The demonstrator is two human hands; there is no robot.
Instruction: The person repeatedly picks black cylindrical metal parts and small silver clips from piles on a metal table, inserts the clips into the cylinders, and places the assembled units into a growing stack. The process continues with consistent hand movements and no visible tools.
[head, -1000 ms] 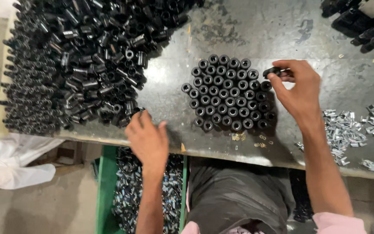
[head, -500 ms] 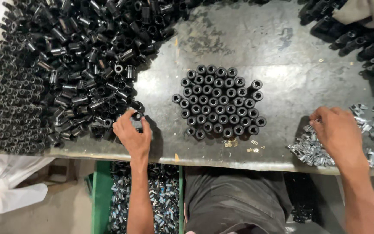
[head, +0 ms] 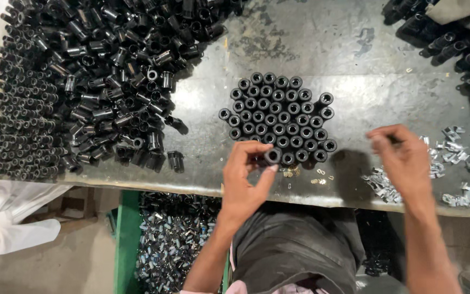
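Note:
My left hand (head: pixel 246 182) pinches a short black tube (head: pixel 272 157) at the near edge of a cluster of upright black tubes (head: pixel 278 117) on the grey metal table (head: pixel 322 49). My right hand (head: pixel 403 163) hovers to the right of the cluster, above a scatter of small silver metal clips (head: pixel 463 158). Its thumb and fingertips are pinched together, apparently on one small clip that is mostly hidden.
A big heap of loose black tubes (head: pixel 77 87) covers the table's left side, and more black tubes (head: pixel 463 49) lie at the far right. A few clips (head: pixel 305 174) sit near the front edge. Below the table, a green bin (head: pixel 123 245) holds silver parts (head: pixel 175 239).
My left hand took a black tube from the heap's edge and carried it right to the cluster. My right hand lifted from the clip pile and moved left.

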